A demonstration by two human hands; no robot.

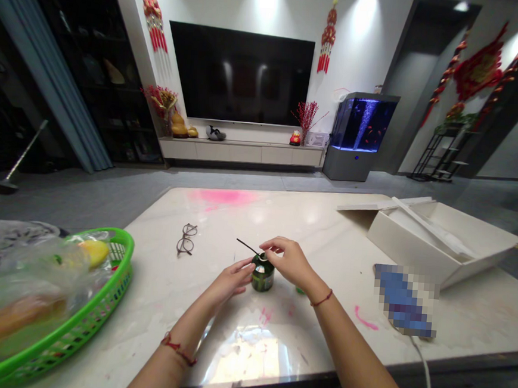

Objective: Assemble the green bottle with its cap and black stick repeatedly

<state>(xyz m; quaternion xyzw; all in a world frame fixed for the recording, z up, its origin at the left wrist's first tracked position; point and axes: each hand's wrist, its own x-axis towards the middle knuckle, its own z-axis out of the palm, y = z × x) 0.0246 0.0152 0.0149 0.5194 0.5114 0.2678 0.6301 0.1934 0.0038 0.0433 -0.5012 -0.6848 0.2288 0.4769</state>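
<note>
One green bottle (262, 279), upright on the table (319, 222), between my hands: likely smooth, slippery, breakable; best steadied round the body. Left hand (229, 281): fingers loosely open, against its side. Right hand (292, 261): fingers curled narrow over its mouth, pinch unclear. One dark stick (246, 245), slanting beside the right fingertips: likely light, snappable; take near the neck.

Location: home living room. Indicators: wall-mounted television (239, 76) above low cabinet (239, 152), far side; lit aquarium (363, 125), far right; red hanging ornaments (328, 38).
</note>
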